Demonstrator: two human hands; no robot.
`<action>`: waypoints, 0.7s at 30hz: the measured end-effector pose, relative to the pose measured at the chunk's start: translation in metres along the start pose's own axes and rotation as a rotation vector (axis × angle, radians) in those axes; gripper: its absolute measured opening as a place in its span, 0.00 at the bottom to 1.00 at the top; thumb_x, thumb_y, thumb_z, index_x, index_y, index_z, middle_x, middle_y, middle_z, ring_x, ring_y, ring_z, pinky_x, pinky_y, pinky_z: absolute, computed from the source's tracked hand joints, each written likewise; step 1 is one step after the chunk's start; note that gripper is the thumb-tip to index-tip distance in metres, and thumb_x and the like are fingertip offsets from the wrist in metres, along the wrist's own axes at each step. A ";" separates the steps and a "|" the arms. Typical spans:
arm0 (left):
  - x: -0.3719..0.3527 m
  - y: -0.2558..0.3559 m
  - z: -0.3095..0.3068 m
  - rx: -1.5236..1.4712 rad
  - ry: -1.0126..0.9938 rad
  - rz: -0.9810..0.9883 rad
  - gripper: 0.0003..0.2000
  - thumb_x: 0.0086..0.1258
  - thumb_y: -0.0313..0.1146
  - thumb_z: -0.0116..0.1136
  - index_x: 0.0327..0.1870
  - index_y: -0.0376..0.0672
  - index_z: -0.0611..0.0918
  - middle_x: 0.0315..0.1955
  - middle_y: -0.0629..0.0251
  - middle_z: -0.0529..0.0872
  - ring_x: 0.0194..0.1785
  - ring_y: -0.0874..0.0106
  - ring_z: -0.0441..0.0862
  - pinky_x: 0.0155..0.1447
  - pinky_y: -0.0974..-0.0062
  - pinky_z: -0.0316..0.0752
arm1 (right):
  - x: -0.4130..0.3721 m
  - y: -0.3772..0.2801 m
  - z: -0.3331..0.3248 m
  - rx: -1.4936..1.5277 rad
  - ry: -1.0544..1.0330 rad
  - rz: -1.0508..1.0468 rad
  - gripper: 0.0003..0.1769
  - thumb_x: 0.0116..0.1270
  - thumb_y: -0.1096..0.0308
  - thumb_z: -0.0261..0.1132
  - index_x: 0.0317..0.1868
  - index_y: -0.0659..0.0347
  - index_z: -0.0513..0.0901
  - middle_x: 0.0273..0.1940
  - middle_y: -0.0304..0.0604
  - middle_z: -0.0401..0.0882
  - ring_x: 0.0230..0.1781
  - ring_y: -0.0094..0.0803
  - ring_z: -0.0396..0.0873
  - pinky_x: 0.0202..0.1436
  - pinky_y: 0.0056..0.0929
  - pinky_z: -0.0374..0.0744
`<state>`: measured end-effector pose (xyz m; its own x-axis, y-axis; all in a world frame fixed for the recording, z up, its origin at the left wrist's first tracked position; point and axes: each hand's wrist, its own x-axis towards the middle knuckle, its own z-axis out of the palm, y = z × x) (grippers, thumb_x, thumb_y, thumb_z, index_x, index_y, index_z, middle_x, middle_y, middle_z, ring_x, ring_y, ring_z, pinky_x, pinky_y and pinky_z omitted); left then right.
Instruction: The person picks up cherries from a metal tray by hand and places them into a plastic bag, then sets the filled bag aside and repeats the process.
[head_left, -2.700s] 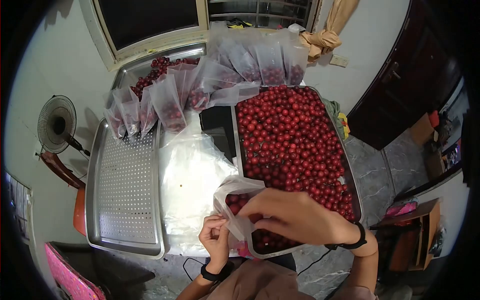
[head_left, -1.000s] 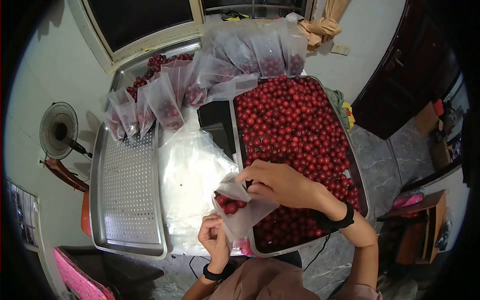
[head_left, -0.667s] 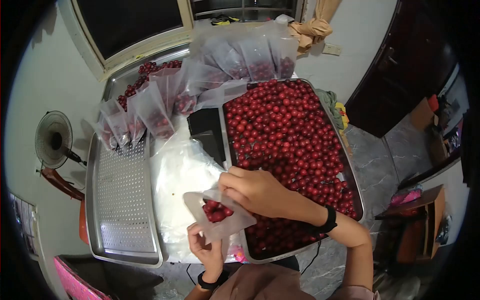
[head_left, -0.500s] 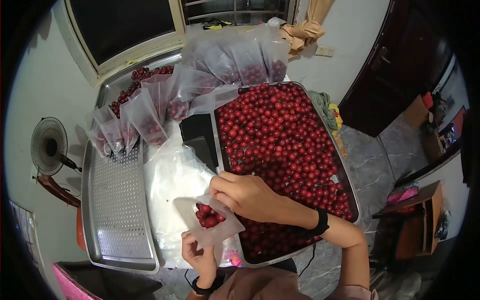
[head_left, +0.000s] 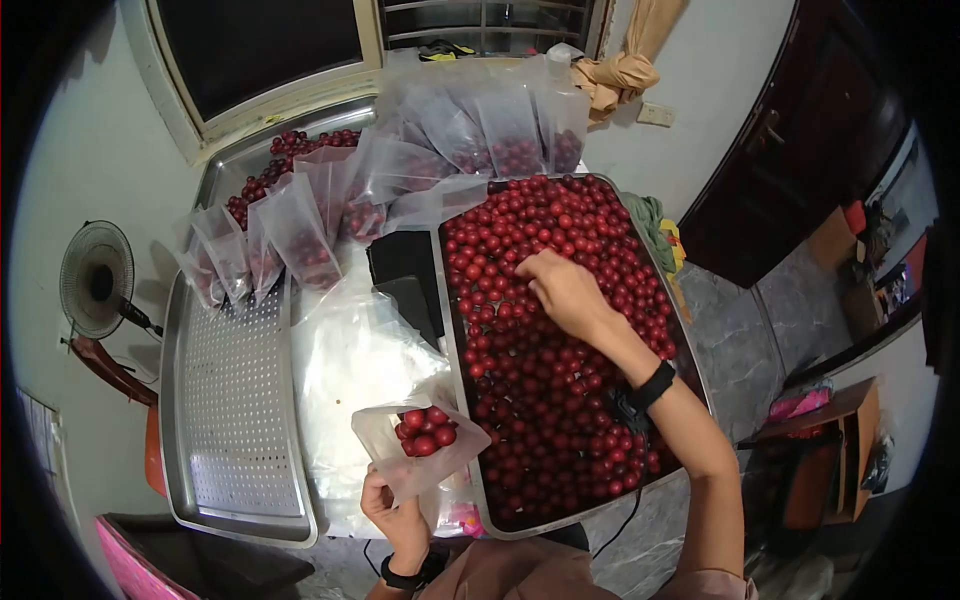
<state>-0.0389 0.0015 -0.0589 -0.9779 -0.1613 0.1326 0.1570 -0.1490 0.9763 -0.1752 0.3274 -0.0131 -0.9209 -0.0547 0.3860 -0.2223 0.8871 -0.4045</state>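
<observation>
My left hand pinches the lower edge of a translucent plastic bag, with its mouth spread wide. Several round dark-red fruits, like small plums, show inside it. To the right stands a deep metal tray full of the same fruit. Over the tray's upper middle, my right hand reaches down with curled fingers touching the fruit. Whatever its fingertips hold is hidden beneath the hand.
Filled plastic bags stand in a row along the back and left. A perforated metal tray lies at the left, near a fan. Flat plastic bags and a black object lie between the trays.
My right hand has left the bag's mouth and moved up and right over the fruit tray. The left hand still holds the bag at about the same place.
</observation>
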 end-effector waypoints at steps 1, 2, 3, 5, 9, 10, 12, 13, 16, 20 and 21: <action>0.000 -0.001 0.000 -0.010 0.000 0.003 0.06 0.66 0.23 0.65 0.39 0.38 0.78 0.39 0.64 0.82 0.43 0.74 0.79 0.53 0.75 0.73 | 0.006 0.009 0.000 -0.066 0.006 0.042 0.12 0.64 0.78 0.60 0.48 0.60 0.79 0.41 0.50 0.78 0.45 0.52 0.79 0.46 0.45 0.79; 0.000 -0.003 0.000 -0.021 0.000 0.008 0.06 0.66 0.23 0.65 0.38 0.38 0.78 0.39 0.64 0.83 0.43 0.74 0.79 0.52 0.75 0.73 | 0.011 0.017 -0.001 -0.109 0.006 0.064 0.11 0.64 0.77 0.59 0.45 0.59 0.81 0.43 0.51 0.79 0.47 0.51 0.79 0.48 0.47 0.79; 0.000 -0.003 -0.001 -0.023 0.007 0.010 0.06 0.66 0.23 0.65 0.38 0.38 0.78 0.39 0.64 0.83 0.43 0.74 0.79 0.52 0.75 0.73 | 0.015 0.024 0.000 -0.164 0.016 0.080 0.11 0.63 0.77 0.59 0.46 0.59 0.82 0.43 0.50 0.78 0.49 0.50 0.78 0.49 0.46 0.79; 0.000 -0.005 -0.002 -0.025 0.008 -0.008 0.06 0.66 0.23 0.65 0.38 0.38 0.79 0.39 0.65 0.83 0.42 0.76 0.80 0.52 0.77 0.74 | 0.021 0.036 0.005 -0.208 0.039 0.063 0.13 0.62 0.78 0.59 0.47 0.59 0.82 0.44 0.49 0.77 0.49 0.49 0.77 0.50 0.45 0.79; 0.001 -0.005 0.000 -0.031 0.025 0.005 0.06 0.66 0.23 0.65 0.38 0.38 0.79 0.38 0.66 0.83 0.42 0.77 0.80 0.51 0.78 0.74 | 0.023 0.046 0.014 -0.271 -0.016 0.013 0.18 0.60 0.78 0.61 0.52 0.59 0.82 0.50 0.44 0.76 0.55 0.45 0.72 0.53 0.43 0.75; 0.001 -0.005 0.000 -0.032 0.027 -0.002 0.06 0.66 0.23 0.65 0.39 0.38 0.79 0.38 0.66 0.83 0.41 0.77 0.80 0.51 0.78 0.74 | 0.022 0.047 0.017 -0.272 -0.016 0.011 0.18 0.60 0.78 0.61 0.52 0.59 0.82 0.50 0.44 0.76 0.55 0.45 0.72 0.53 0.43 0.75; 0.001 -0.005 -0.001 -0.033 0.032 -0.011 0.06 0.65 0.23 0.65 0.39 0.38 0.79 0.37 0.67 0.83 0.41 0.78 0.80 0.51 0.78 0.74 | 0.018 0.050 0.022 -0.290 0.009 -0.111 0.22 0.59 0.77 0.63 0.55 0.58 0.80 0.54 0.42 0.75 0.58 0.44 0.69 0.58 0.43 0.69; 0.002 -0.006 -0.001 -0.033 0.031 -0.015 0.06 0.65 0.23 0.66 0.39 0.39 0.79 0.37 0.67 0.83 0.41 0.78 0.80 0.50 0.78 0.74 | 0.017 0.051 0.025 -0.290 0.007 -0.113 0.22 0.59 0.77 0.63 0.55 0.58 0.80 0.54 0.42 0.75 0.58 0.44 0.69 0.58 0.43 0.69; 0.001 -0.006 -0.002 -0.039 0.036 -0.028 0.06 0.65 0.23 0.66 0.39 0.39 0.79 0.37 0.68 0.83 0.41 0.78 0.80 0.49 0.79 0.74 | 0.015 0.052 0.030 -0.351 0.016 -0.164 0.25 0.58 0.75 0.64 0.58 0.56 0.77 0.57 0.42 0.73 0.60 0.44 0.68 0.61 0.44 0.66; 0.002 -0.005 -0.002 -0.034 0.038 -0.031 0.06 0.65 0.22 0.65 0.39 0.38 0.80 0.37 0.69 0.83 0.40 0.79 0.79 0.47 0.80 0.74 | 0.018 0.044 0.022 -0.391 -0.056 -0.169 0.25 0.55 0.74 0.66 0.55 0.57 0.75 0.54 0.45 0.73 0.59 0.45 0.68 0.62 0.45 0.66; 0.003 -0.005 -0.002 -0.030 0.044 -0.034 0.06 0.65 0.22 0.65 0.39 0.38 0.80 0.37 0.69 0.83 0.40 0.79 0.79 0.47 0.80 0.74 | 0.020 0.041 0.020 -0.408 -0.084 -0.157 0.24 0.54 0.73 0.67 0.53 0.58 0.74 0.52 0.46 0.73 0.58 0.45 0.69 0.62 0.46 0.66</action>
<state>-0.0422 -0.0002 -0.0633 -0.9759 -0.1979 0.0915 0.1288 -0.1843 0.9744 -0.2087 0.3532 -0.0385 -0.9126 -0.2257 0.3410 -0.2327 0.9723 0.0207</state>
